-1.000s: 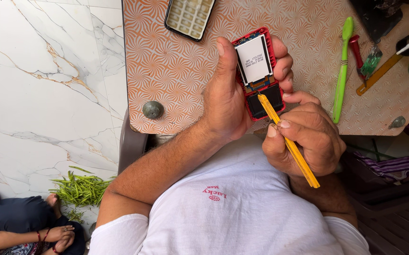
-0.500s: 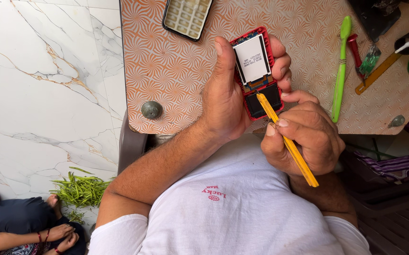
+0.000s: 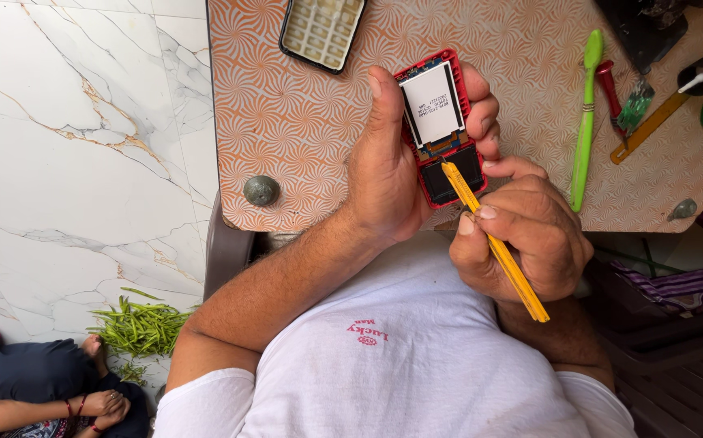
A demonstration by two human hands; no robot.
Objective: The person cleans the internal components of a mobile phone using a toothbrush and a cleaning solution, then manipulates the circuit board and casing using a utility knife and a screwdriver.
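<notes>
The left hand [image 3: 388, 174] grips a small red phone [image 3: 442, 130] with its cover off, held upright above the near edge of the patterned table [image 3: 303, 146]. The thumb lies along the phone's left side and the fingers curl round the right side, so the hand is clamped on the casing from both edges. A white screen panel fills the upper half of the phone, and a dark opening shows in the lower half.

The right hand [image 3: 522, 243] is closed round a thin yellow tool [image 3: 493, 243], pinching it like a pen between thumb and fingers. The tool slants up and to the left, and its tip touches the phone just where the white panel meets the dark lower part. The tool's other end sticks out below the hand, over the person's white shirt [image 3: 400, 357].

On the table, a dark keypad piece [image 3: 321, 31] lies near the far edge, well apart from the phone. A green toothbrush [image 3: 585, 122] lies to the right of the hands, with a red-handled tool [image 3: 611, 91] just beside it. A round metal knob [image 3: 261, 191] sits by the table's near left edge.

On the marble floor at lower left lies a pile of green beans [image 3: 141, 328], next to another person sitting there.
</notes>
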